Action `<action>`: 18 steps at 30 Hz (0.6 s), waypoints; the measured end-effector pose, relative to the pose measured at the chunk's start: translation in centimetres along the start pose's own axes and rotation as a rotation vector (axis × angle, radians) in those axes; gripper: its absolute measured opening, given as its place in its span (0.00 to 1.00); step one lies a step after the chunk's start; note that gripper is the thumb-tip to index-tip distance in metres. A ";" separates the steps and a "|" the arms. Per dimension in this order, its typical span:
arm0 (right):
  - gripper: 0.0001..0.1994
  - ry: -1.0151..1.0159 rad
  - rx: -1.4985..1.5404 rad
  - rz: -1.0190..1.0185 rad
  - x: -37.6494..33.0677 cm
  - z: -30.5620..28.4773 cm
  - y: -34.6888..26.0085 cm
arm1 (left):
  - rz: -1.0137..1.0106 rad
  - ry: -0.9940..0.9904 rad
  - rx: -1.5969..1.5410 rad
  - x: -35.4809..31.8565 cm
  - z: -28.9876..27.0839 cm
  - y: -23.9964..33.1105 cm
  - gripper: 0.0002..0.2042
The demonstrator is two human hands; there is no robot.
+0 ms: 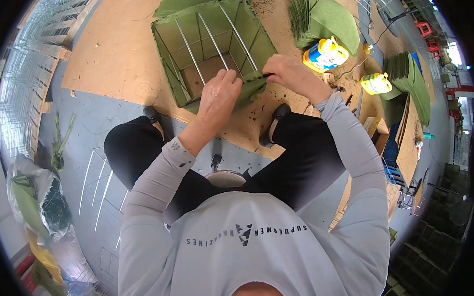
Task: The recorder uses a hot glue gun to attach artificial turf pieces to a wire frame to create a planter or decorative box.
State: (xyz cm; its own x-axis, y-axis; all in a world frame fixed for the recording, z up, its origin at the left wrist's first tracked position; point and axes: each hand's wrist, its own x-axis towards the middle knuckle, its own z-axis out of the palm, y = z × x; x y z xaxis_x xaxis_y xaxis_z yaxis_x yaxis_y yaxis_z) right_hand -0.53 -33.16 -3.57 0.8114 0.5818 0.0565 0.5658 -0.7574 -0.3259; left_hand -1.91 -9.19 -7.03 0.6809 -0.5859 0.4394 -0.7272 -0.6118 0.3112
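The person seems to be fixing the green felt lining onto a wire basket frame (212, 44), which stands on the brown board (119, 53) before the knees. The left hand (218, 97) presses closed fingers on the near rim; the right hand (290, 73) pinches a dark small tool. Next move probably needs a steady rim. I count two yellow glue bottles (326, 53) and two green felt stacks (322, 19).

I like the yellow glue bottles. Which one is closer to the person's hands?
The yellow bottle with the blue label, lying just beyond the right hand. The other yellow bottle sits farther right, near a stack of green sheets.
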 end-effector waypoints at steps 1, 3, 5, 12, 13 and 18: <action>0.08 -0.003 0.004 0.001 0.0 0.4 0.1 | 0.008 -0.032 0.015 0.1 0.2 0.0 0.05; 0.08 -0.036 -0.114 -0.028 0.3 1.2 0.6 | 0.003 -0.028 0.016 0.5 0.5 0.2 0.05; 0.08 -0.005 -0.115 -0.057 0.6 1.4 0.9 | 0.000 -0.019 0.013 1.0 0.8 0.2 0.05; 0.11 0.134 0.033 -0.009 1.9 -2.0 -0.7 | -0.022 -0.025 0.054 1.0 0.0 0.8 0.03; 0.11 0.131 0.029 -0.009 1.2 -1.7 -0.1 | -0.008 -0.034 0.098 1.0 -0.1 1.1 0.03; 0.06 0.085 -0.274 -0.129 0.4 1.0 2.3 | 0.026 -0.024 0.094 2.5 0.4 0.5 0.04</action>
State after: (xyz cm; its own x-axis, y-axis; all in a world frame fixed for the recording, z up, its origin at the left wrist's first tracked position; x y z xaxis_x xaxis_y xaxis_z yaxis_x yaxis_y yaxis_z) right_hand 0.94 -34.36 -5.25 0.7332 0.6600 0.1634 0.6739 -0.7374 -0.0455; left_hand -0.51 -11.17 -6.13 0.6649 -0.6136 0.4259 -0.7338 -0.6431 0.2190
